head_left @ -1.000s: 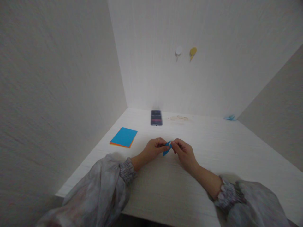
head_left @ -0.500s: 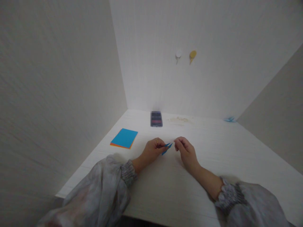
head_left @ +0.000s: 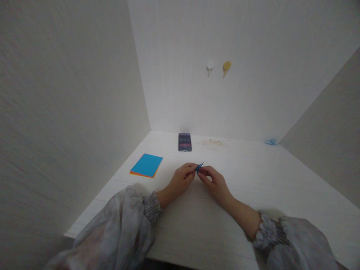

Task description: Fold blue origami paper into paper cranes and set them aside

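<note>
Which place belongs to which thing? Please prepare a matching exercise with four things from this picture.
1. Folded blue paper
2. Square paper stack
3. Yellow wall hook
4. Dark pixelated object

A. Beside the white wall hook
B. On the table, near the back wall
C. Between left hand and right hand
D. On the table, left of both hands

Pairs: 1-C; 2-D; 3-A; 4-B

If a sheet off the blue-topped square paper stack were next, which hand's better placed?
Left hand, probably: the paper stack lies nearer it, to its left. The right hand is farther off; both are at the small folded blue paper.
</note>
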The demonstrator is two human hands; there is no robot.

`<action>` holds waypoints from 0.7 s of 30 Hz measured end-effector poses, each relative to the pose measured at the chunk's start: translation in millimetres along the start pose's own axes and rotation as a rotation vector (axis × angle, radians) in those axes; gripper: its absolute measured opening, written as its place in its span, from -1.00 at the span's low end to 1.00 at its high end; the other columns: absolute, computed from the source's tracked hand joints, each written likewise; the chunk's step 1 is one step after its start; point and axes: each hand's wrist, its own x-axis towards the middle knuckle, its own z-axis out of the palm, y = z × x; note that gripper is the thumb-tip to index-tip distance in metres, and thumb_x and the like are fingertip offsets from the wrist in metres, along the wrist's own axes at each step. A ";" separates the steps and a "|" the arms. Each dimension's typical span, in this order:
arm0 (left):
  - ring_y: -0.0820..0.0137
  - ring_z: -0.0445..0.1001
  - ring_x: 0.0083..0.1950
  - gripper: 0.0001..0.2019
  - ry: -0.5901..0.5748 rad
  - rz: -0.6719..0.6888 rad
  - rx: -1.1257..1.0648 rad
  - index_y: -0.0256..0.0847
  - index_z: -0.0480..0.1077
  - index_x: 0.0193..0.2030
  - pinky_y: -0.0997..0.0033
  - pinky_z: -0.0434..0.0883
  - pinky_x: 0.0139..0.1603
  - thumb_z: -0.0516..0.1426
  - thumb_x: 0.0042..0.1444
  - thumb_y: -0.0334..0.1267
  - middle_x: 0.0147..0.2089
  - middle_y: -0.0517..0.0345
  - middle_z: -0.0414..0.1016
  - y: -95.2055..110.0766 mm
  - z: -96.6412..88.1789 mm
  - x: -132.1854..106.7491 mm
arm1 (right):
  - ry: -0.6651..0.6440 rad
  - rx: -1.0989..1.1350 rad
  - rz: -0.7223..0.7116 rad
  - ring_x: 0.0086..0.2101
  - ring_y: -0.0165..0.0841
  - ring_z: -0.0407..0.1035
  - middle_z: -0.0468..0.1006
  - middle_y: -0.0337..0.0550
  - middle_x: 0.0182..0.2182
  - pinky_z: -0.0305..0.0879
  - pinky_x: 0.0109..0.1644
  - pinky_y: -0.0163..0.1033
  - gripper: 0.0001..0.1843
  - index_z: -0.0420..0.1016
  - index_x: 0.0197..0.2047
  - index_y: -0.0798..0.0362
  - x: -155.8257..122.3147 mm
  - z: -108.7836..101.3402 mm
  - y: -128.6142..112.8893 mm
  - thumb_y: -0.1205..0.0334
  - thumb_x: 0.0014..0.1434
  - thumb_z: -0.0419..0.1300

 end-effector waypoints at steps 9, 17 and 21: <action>0.33 0.20 0.14 -0.67 -0.092 -0.030 -0.091 -0.10 0.33 0.00 0.21 0.09 0.19 0.00 0.08 -0.35 0.14 0.15 0.22 -14.0 4.3 -3.0 | 0.109 -0.140 0.050 -0.41 -0.33 0.31 0.43 -0.16 -0.45 0.27 -0.30 -0.19 -0.86 0.34 -0.37 0.07 -0.2 -1.0 3.3 0.18 0.02 0.14; 0.33 0.40 -0.12 -0.78 0.026 -0.202 -0.270 -0.26 0.43 -0.21 0.27 0.28 -0.01 0.09 0.03 -0.23 -0.19 0.06 0.48 -6.1 2.6 0.0 | 0.056 -0.113 -0.032 -0.37 -0.32 0.34 0.46 -0.13 -0.40 0.28 -0.26 -0.19 -0.87 0.38 -0.29 0.05 -0.1 -3.8 4.0 0.25 0.08 0.07; 0.41 0.43 -0.33 -0.73 0.112 -0.301 -0.476 -0.29 0.34 -0.26 0.38 0.35 -0.27 0.20 -0.12 -0.22 -0.32 0.09 0.47 -8.6 3.6 1.9 | 0.029 -0.044 -0.049 -0.35 -0.33 0.35 0.47 -0.14 -0.37 0.29 -0.24 -0.20 -0.86 0.40 -0.28 0.03 -0.5 -3.9 4.4 0.27 0.09 0.06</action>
